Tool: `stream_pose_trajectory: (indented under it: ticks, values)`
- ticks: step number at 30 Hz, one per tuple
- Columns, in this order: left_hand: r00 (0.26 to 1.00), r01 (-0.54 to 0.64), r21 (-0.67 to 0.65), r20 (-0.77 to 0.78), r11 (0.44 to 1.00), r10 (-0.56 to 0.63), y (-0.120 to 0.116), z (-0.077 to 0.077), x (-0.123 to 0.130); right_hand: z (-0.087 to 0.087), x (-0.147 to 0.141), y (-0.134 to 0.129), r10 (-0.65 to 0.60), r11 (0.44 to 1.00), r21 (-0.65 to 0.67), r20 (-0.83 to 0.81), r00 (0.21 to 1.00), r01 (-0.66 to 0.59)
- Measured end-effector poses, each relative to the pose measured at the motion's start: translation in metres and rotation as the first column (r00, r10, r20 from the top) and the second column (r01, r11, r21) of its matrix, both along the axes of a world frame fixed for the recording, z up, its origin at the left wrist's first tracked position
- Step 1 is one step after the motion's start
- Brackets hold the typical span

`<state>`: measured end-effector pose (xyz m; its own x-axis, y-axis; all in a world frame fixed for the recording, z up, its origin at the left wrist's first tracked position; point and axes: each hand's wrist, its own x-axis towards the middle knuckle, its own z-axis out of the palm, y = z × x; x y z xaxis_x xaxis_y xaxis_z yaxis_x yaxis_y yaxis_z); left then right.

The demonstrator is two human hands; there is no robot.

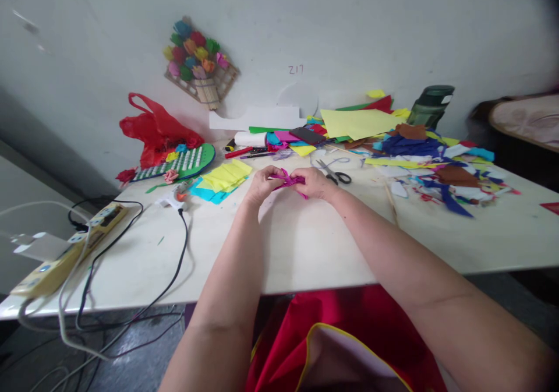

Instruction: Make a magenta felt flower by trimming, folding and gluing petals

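Observation:
Both of my hands meet over the middle of the white table (314,252). Between them is a crumpled magenta strip (286,179), paper or cloth, I cannot tell which. Its left side is pinched in the closed fingers of my left hand (262,183). My right hand (315,183) grips the other side, fingers closed. Just beyond the right hand lie black-handled scissors (343,177), touched by neither hand. Left of my left hand are yellow sheets (225,174) on top of blue ones (205,191).
A hot glue gun (174,198) with its black cord lies left, near a yellow power strip (74,252). A red plastic bag (152,127) and a green board (198,162) stand behind. Coloured scraps (410,146), a wooden stick (390,201) and a green bottle (430,109) are right.

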<state>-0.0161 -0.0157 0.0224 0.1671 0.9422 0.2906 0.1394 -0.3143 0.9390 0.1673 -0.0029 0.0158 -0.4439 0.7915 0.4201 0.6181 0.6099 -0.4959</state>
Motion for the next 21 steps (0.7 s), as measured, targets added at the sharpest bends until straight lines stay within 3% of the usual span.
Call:
stream_pose_trajectory:
  ticks: [8,14,21]
  values:
    - [0.976,-0.09,0.136,-0.186,0.987,0.115,0.003,-0.0019,0.0025,0.0015,0.0002,-0.0004,-0.071,0.997,-0.025,0.047,0.996,0.073]
    - [0.918,-0.144,0.238,-0.329,0.96,0.219,0.0018,-0.0011,0.0045,0.0006,-0.0004,-0.0003,-0.097,0.994,-0.039,0.047,0.994,0.098]
    - [0.891,-0.12,0.249,-0.4,0.961,0.215,0.0022,-0.0034,0.0036,-0.0024,-0.0013,0.0021,-0.145,0.988,-0.034,0.059,0.988,0.148]
